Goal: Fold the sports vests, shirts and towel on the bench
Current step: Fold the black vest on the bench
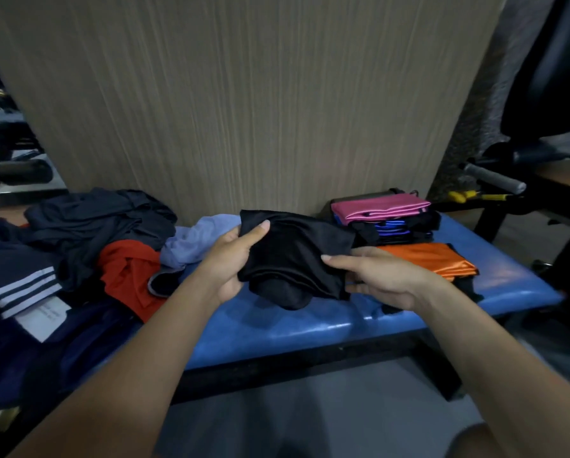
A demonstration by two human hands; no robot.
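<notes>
Head view — both hands [310,269] grip the folded black garment [293,256] between them, above the bench [310,325].

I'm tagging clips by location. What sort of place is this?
Probably a gym: the clothes lie on a blue padded bench, a foam-padded machine roller stands at right, and dark equipment shows at far left. Both hands hold a black garment.

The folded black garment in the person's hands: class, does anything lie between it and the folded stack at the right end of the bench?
Yes. The orange garment lies on the bench between the black garment and the pink-topped stack. Both hands, left hand and right hand, grip the black garment above the bench, so it could pass over.
</notes>
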